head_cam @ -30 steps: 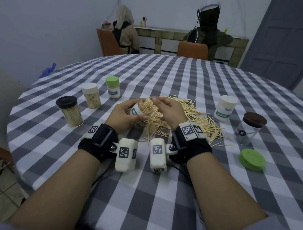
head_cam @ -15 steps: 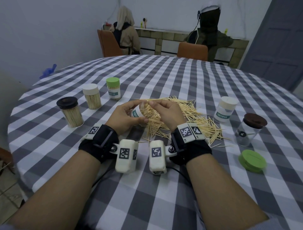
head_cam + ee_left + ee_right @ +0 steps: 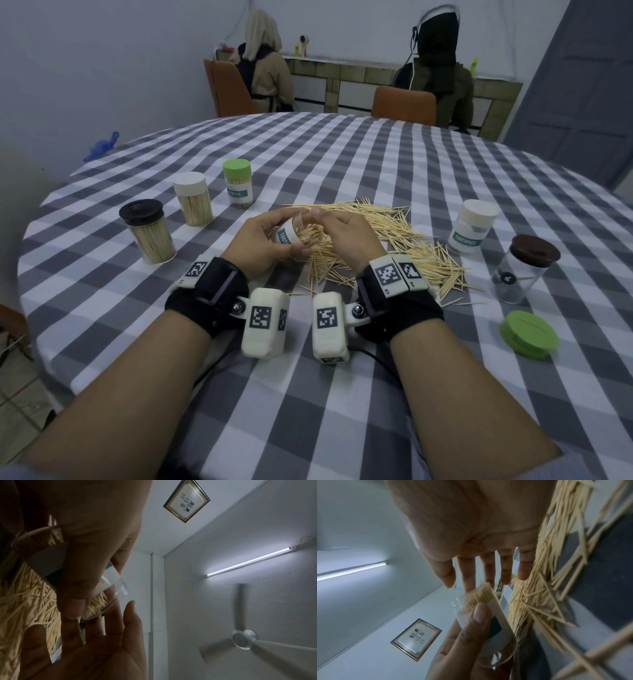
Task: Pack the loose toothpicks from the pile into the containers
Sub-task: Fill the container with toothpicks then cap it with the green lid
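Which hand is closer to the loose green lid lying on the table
Right. The right hand is at the open container's mouth over the toothpick pile, on the same side as the green lid. The left hand, gripping the container, sits farther across.

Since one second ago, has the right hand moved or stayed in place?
Yes, slightly. Measured against the pile in the head view, the right hand opened: a second ago it pushed a bundle into the jar; now its fingers are straight at the jar's mouth.

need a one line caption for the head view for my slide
Left hand holds an open toothpick container tilted over the toothpick pile while the right hand meets its mouth.
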